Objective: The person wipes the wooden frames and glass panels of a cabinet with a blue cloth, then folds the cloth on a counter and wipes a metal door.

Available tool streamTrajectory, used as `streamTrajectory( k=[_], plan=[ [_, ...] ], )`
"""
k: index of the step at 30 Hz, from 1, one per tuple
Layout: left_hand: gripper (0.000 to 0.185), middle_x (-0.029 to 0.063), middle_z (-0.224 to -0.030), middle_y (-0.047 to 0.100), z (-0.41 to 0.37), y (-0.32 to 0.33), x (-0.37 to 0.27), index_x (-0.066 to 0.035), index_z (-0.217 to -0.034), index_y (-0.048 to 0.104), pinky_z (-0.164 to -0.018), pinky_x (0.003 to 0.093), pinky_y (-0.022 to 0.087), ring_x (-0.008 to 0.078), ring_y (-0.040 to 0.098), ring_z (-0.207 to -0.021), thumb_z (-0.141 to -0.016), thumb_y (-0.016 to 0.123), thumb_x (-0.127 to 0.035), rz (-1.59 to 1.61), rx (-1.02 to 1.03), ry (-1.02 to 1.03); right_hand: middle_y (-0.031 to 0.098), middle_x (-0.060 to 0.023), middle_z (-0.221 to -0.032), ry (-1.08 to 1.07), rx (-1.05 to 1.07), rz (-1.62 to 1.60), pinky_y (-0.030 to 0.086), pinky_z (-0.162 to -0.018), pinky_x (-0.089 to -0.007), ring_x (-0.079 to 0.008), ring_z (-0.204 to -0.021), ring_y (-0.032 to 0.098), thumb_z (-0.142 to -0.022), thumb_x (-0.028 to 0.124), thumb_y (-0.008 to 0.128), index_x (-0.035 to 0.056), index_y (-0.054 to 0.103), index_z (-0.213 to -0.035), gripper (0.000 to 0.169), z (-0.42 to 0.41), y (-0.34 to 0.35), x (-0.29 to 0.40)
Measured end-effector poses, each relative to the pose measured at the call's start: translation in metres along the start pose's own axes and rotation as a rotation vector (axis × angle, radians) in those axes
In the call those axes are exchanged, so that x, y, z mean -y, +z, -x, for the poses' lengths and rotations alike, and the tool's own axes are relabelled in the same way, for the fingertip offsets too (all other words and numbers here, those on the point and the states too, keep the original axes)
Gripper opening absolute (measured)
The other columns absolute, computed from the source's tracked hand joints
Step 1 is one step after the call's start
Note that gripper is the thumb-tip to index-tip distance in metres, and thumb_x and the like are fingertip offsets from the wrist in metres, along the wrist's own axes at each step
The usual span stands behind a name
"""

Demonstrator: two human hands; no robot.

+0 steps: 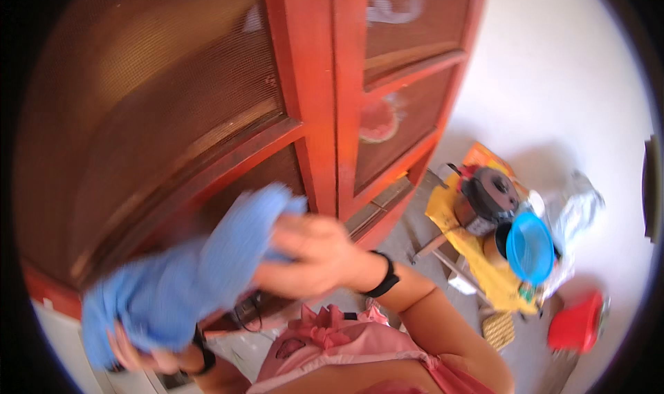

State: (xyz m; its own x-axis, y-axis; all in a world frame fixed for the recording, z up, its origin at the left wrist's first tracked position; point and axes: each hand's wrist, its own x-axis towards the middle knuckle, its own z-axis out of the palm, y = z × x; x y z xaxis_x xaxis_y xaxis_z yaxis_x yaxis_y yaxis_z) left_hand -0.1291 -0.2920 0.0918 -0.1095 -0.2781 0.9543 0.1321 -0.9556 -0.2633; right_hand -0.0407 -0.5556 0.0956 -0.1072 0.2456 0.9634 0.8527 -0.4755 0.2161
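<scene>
A blue cloth hangs bunched between my two hands, in front of a red-orange wooden cabinet with mesh door panels. My right hand, blurred, grips its upper end near the middle of the view. At lower left, my left hand holds the other end, and folds of the fabric cover part of its fingers. Black bands circle both wrists. Through the right door's mesh, a cut half of watermelon shows on a shelf.
To the right stands a small table with a yellow cover. On it are a dark-lidded cooker, a blue plastic basin and plastic bags. A red bucket-like container sits by the white wall.
</scene>
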Motion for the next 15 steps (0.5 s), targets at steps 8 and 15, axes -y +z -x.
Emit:
streamTrajectory(
  k=[8, 15],
  plan=[
    [0.043, 0.0162, -0.131, 0.047, -0.094, 0.071, -0.142, -0.003, -0.100, 0.060, -0.103, 0.0463, 0.026, 0.0386, 0.036, -0.126, -0.060, 0.052, 0.011, 0.351, 0.560, -0.084, 0.056, -0.0048, -0.116, 0.208, 0.131, 0.205, 0.042, -0.088, -0.0404, -0.0276, -0.104, 0.051, -0.066, 0.004, 0.061, 0.0157, 0.068, -0.101, 0.038, -0.001, -0.069, -0.119],
    [0.031, 0.0086, -0.124, 0.056, -0.069, 0.077, -0.149, -0.013, -0.100, 0.064, -0.093, 0.0459, 0.034, 0.0331, 0.050, -0.114, -0.069, 0.062, -0.005, 0.359, 0.500, 0.000, 0.061, 0.0006, -0.098, 0.118, 0.264, -0.088, 0.040, -0.092, -0.0431, -0.0209, -0.093, 0.055, -0.070, 0.015, 0.058, 0.0154, 0.067, -0.096, 0.027, 0.066, -0.045, -0.111]
  ],
)
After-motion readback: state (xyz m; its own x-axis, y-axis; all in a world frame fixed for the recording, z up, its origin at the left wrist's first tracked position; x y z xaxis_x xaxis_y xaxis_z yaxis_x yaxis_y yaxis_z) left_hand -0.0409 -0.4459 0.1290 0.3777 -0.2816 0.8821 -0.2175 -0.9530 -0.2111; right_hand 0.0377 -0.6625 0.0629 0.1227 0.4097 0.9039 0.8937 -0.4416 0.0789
